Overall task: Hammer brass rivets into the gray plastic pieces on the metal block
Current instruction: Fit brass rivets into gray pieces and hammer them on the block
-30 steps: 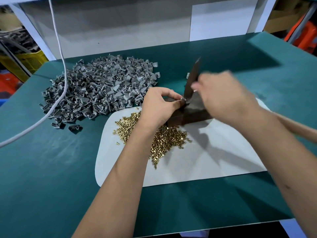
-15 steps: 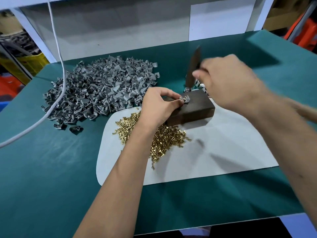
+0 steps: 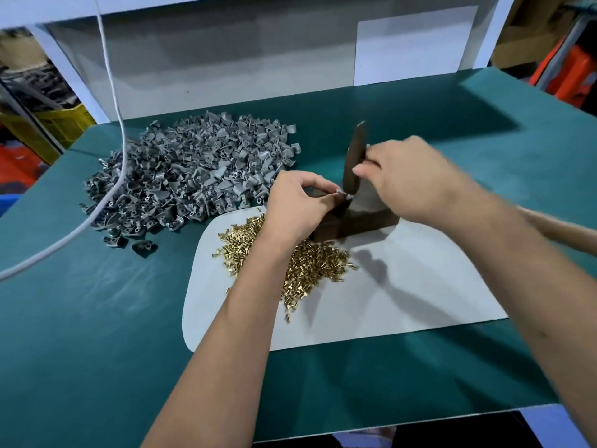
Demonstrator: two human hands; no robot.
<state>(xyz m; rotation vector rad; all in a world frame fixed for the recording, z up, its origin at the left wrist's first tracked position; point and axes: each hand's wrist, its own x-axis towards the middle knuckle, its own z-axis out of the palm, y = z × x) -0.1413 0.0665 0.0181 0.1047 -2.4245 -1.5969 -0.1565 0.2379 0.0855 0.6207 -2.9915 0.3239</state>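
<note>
A dark metal block sits on a white mat. My left hand pinches a small gray plastic piece on the block's top left corner. My right hand grips a hammer whose dark head points down, its lower end at the piece. The wooden handle runs out to the right behind my forearm. A pile of brass rivets lies on the mat under my left wrist. A big heap of gray plastic pieces lies at the back left.
A white cord hangs from above and trails across the gray heap to the left edge. The green tabletop ends at a near edge below my arms. A white frame and panel stand behind the table.
The hammer head was down on the piece, rose half a second ago, and has come down onto it again. My left hand has kept its pinch on the piece.
</note>
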